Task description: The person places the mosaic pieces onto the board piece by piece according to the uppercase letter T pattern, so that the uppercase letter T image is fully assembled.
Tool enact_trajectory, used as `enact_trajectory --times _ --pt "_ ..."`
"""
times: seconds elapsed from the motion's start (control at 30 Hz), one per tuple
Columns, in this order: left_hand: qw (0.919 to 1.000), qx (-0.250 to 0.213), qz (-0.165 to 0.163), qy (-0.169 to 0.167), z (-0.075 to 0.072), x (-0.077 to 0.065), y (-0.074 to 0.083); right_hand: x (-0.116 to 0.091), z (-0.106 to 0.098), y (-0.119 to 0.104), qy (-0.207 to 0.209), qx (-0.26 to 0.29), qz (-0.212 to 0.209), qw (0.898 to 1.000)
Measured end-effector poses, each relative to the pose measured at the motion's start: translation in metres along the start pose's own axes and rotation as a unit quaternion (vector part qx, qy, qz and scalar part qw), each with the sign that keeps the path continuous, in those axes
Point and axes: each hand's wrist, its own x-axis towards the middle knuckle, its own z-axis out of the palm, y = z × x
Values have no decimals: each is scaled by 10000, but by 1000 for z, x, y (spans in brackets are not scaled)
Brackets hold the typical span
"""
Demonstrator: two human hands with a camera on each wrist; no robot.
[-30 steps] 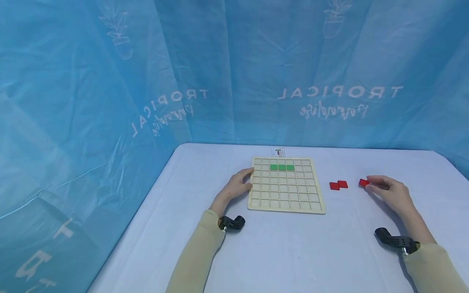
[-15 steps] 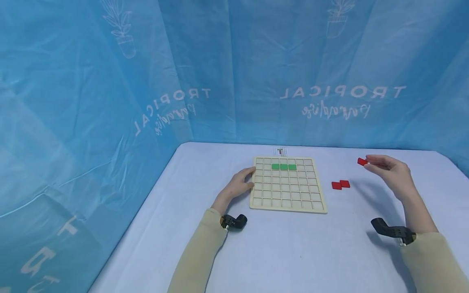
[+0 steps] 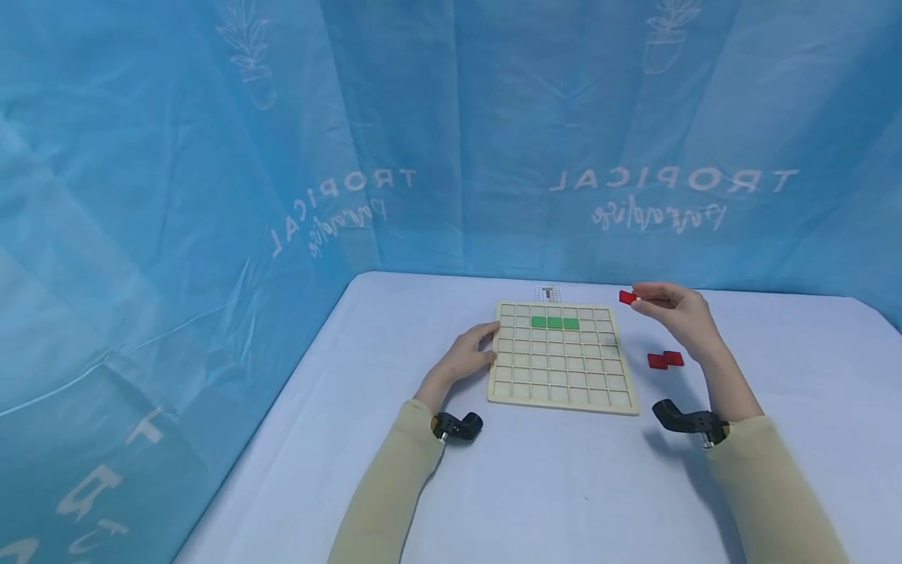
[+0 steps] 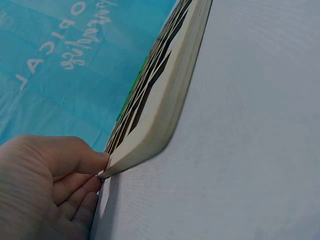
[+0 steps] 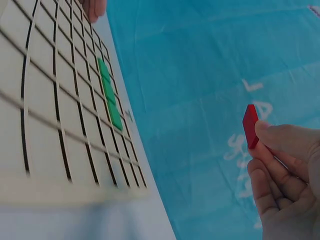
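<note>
Got white-clothed surface (image 3: 564, 486), cream grid board (image 3: 558, 363) toward its far edge. Touching board's left edge with left grip (image 3: 463, 354), thumb and finger spread apart; holding right grip (image 3: 680, 313) up off board's far right corner. See printed grid card (image 3: 547, 294) between board and surface's far edge, three green tiles (image 3: 555, 323) in board's second row from far edge, red square tile (image 3: 626, 298) pinched in right grip, two more red tiles (image 3: 658, 361), touching, beyond board's right edge.

Even light, soft shadows (image 3: 703, 489), dimmer wrist views
</note>
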Motion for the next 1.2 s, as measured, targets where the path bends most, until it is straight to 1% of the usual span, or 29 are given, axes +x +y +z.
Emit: enact_trajectory --times 0.13,0.23,0.27,0.37,0.4,0.43,0.53,0.67,0.7,0.83,0.9,0.93,1.0,1.03,1.1,1.13,1.17,1.2 --pt "10000 -7 14 12 -1 0 1 12 20 4 -123 374 -258 9989" --pt "10000 6 -10 -5 -1 -1 1 21 34 13 -196 599 -434 9971" --pt "10000 17 -16 -10 -1 -1 1 24 38 17 -210 593 -493 9968" --pt "10000 69 -20 -3 0 0 -1 26 49 13 -243 577 -620 9961" --pt "10000 72 -10 2 0 0 -1 24 52 8 -273 562 -668 9958" --pt "10000 65 3 11 0 0 -1 24 55 5 -264 542 -652 9960" --pt "10000 60 22 22 0 1 -2 18 62 -12 -413 576 -573 9958" --pt "10000 76 21 9 -1 1 -1 19 70 -16 -471 694 -496 9952" --pt "10000 81 17 9 -1 1 -1 21 72 -12 -489 804 -548 9941" --pt "9999 109 20 6 -1 1 0 22 77 -7 -516 890 -658 9925" --pt "9999 122 24 8 -1 1 0 23 80 -4 -502 827 -615 9934" --pt "9999 129 26 8 -1 1 0 22 80 -8 -526 722 -553 9945" --pt "9999 125 16 13 -1 1 0 35 89 16 -456 649 -617 9949" --pt "9999 117 6 21 -1 1 0 39 91 24 -477 688 -653 9943" --pt "9999 111 -18 30 -1 1 1 42 95 29 -495 718 -727 9935" --pt "9999 105 -27 32 -1 1 1 45 97 36 -520 769 -829 9922" --pt "9999 103 -40 36 -1 1 1 46 99 39 -502 743 -865 9922" --pt "9999 106 -45 36 -1 1 1 40 98 30 -552 723 -827 9924"
